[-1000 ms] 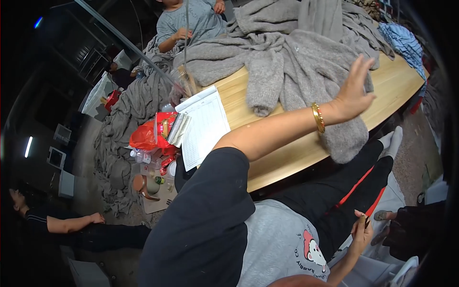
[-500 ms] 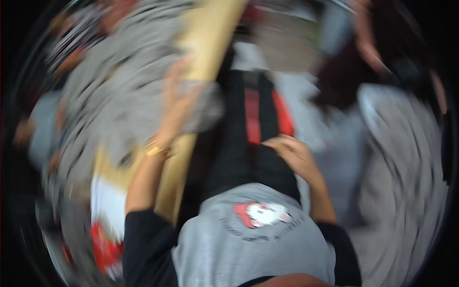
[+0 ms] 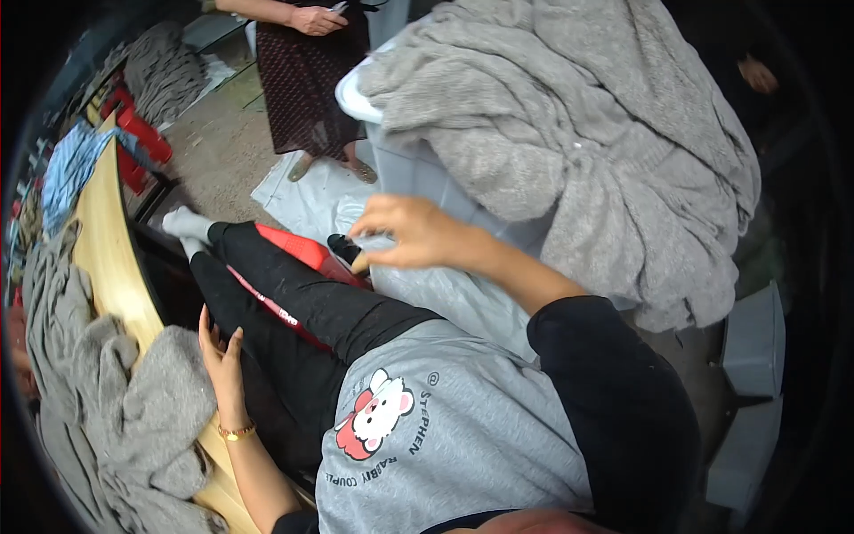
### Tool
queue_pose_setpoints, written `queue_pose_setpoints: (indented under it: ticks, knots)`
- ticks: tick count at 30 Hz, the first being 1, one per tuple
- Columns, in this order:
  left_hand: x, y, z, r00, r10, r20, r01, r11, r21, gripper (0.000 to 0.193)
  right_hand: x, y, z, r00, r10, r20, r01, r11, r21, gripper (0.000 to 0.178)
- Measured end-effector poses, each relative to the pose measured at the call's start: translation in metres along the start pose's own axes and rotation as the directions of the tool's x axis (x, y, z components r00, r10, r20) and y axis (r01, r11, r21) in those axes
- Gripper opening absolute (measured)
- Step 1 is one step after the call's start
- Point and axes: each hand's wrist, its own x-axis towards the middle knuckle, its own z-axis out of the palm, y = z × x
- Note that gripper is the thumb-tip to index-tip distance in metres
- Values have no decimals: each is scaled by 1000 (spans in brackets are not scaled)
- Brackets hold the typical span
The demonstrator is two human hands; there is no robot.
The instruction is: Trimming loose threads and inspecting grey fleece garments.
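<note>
My left hand (image 3: 221, 360) is beside my left thigh at the table's edge, fingers spread and nothing in it. Next to it, a fuzzy grey fabric piece (image 3: 173, 378) hangs partly over the edge of the pale wooden table (image 3: 116, 240). My right hand (image 3: 414, 233) is raised to the right of my legs, its fingers curled toward the thumb. Slight blur hides whether a small thing sits between them. Beyond that hand, a large heap of grey fuzzy fabric (image 3: 569, 133) overflows a whitish plastic bin (image 3: 356, 98), apart from my hand.
A red plastic stool (image 3: 307, 249) is under my legs. A person in a dark dotted skirt (image 3: 307, 89) stands ahead beside the bin, a small pale thing in hand. White plastic sheeting (image 3: 294, 187) covers part of the floor. Grey bins (image 3: 752, 347) stand at the right.
The view has swung right, bringing the bin and its heap fully in. My left hand has come off the grey fabric to the table edge. My right hand has risen off my lap, rightward.
</note>
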Motion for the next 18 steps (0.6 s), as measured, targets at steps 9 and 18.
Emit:
queue_pose_setpoints:
  ticks: [9, 18]
  knots:
    - [-7, 19, 11, 962, 261, -77, -234, 936, 262, 75, 39, -7, 45, 998, 46, -40, -41, 992, 118, 35]
    - [-115, 311, -43, 266, 949, -167, -855, 312, 415, 61, 41, -10, 132, 953, -22, 303, -89, 933, 348, 32]
